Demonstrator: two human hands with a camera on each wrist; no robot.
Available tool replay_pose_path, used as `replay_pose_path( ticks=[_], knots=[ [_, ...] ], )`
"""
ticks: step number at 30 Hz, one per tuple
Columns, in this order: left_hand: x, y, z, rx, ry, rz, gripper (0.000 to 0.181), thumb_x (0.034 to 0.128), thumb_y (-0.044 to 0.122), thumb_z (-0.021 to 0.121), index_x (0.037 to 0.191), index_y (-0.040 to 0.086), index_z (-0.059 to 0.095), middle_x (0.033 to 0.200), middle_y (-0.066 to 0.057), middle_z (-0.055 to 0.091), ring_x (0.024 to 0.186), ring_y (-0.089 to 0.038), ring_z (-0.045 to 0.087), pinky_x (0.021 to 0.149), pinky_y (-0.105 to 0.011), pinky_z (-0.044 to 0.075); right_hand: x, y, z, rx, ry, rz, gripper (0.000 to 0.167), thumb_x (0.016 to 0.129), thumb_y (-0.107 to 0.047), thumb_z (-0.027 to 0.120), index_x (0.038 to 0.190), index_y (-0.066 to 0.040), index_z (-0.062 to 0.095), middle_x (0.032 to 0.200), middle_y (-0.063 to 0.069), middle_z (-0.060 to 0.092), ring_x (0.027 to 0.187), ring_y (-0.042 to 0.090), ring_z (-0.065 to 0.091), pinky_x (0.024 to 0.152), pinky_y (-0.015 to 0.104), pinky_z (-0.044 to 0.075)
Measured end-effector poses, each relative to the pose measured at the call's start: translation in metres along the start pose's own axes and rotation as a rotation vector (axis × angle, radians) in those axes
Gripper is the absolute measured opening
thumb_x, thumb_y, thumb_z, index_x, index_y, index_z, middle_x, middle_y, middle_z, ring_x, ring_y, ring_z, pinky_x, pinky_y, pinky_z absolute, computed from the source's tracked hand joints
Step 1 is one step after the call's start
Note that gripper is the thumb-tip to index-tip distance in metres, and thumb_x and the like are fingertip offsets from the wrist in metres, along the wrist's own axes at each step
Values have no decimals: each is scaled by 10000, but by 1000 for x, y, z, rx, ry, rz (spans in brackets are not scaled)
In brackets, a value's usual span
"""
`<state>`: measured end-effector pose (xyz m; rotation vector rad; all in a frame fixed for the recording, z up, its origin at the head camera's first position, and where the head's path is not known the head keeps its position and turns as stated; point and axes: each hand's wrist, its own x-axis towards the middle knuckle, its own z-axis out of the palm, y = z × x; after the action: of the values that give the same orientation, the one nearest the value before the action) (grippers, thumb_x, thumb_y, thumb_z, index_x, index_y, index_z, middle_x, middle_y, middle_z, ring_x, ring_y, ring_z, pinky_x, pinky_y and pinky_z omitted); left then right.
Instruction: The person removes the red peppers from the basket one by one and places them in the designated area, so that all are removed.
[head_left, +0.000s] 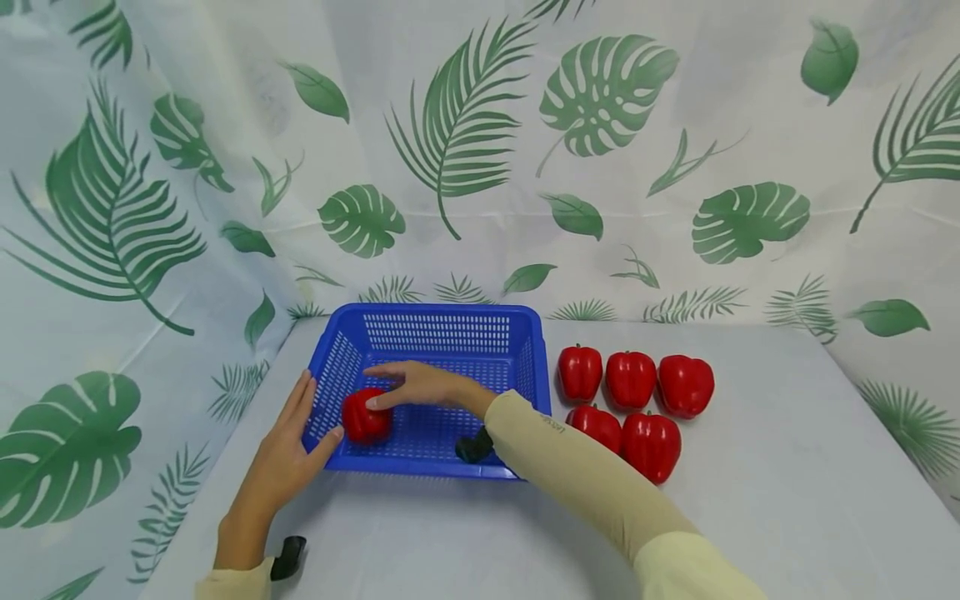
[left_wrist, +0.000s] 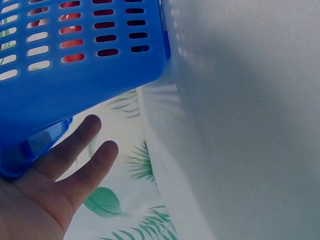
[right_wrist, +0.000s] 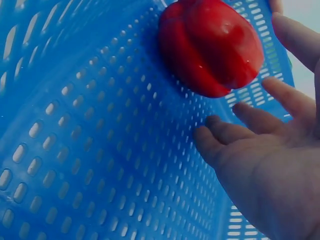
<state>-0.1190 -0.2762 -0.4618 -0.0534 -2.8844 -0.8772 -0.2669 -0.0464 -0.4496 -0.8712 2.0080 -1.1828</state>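
One red bell pepper (head_left: 363, 423) lies in the left part of a blue plastic basket (head_left: 431, 309). My right hand (head_left: 426, 386) reaches over the basket, its fingers extended above and beside that pepper. In the right wrist view, a gap shows between most of the right hand's fingers (right_wrist: 260, 120) and the pepper (right_wrist: 212, 50). My left hand (head_left: 285, 454) rests against the basket's left side, thumb by the front left corner. The left wrist view shows straight, spread fingers (left_wrist: 95, 167) beside the perforated basket wall (left_wrist: 75, 92).
Right of the basket, several red bell peppers (head_left: 631, 380) stand in two rows on the white table (head_left: 780, 467). My right forearm (head_left: 585, 475) passes in front of the nearer row. Leaf-patterned cloth (head_left: 480, 167) hangs behind the table and at its sides.
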Motion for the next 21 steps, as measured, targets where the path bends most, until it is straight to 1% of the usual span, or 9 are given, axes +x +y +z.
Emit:
replay_pose_path(
  ticks=[3, 5, 9, 12, 16, 21],
  knots=[
    [0, 0, 0, 3, -2, -8, 945, 1023, 381, 661, 1709, 20, 122, 1786, -184, 73, 1566, -555, 186, 1100, -781, 303, 0, 1, 2, 1, -20, 7, 679, 996, -353, 741, 1610, -164, 521, 1650, 98, 474, 1527, 344, 409, 1143, 524, 480],
    [0, 0, 0, 4, -3, -10, 949, 1022, 380, 660, 1712, 29, 111, 1788, -178, 68, 1568, -551, 183, 1103, -777, 300, 0, 1, 3, -5, -27, 5, 652, 997, -332, 746, 1593, -159, 546, 1622, 92, 509, 1506, 333, 436, 1126, 489, 503],
    [-1, 0, 2, 1, -5, -11, 956, 1020, 380, 661, 1714, 36, 101, 1789, -173, 63, 1570, -546, 183, 1109, -772, 294, 0, 4, 5, -2, -26, 0, 591, 991, -273, 767, 1547, -154, 604, 1539, 81, 589, 1422, 291, 517, 1066, 406, 551],
    [-1, 1, 3, -4, -6, -9, 960, 1020, 383, 662, 1715, 39, 96, 1789, -174, 62, 1569, -547, 183, 1109, -771, 294, 1, 6, 5, 6, -24, -3, 553, 987, -246, 778, 1515, -159, 637, 1488, 63, 628, 1369, 257, 555, 1036, 367, 566],
    [0, 1, 2, -6, -8, -6, 952, 1028, 390, 655, 1714, 34, 99, 1787, -180, 64, 1565, -554, 187, 1105, -777, 296, 1, 7, 5, 24, -23, -9, 519, 988, -217, 781, 1488, -151, 661, 1444, 53, 659, 1345, 245, 574, 1035, 372, 567],
    [1, 2, 0, -7, -7, -6, 933, 1033, 370, 658, 1708, 16, 120, 1782, -198, 78, 1559, -563, 198, 1110, -781, 292, 5, 8, 5, 37, -25, 2, 499, 987, -241, 784, 1466, -154, 679, 1418, 33, 668, 1338, 233, 570, 1038, 386, 567]
  ],
)
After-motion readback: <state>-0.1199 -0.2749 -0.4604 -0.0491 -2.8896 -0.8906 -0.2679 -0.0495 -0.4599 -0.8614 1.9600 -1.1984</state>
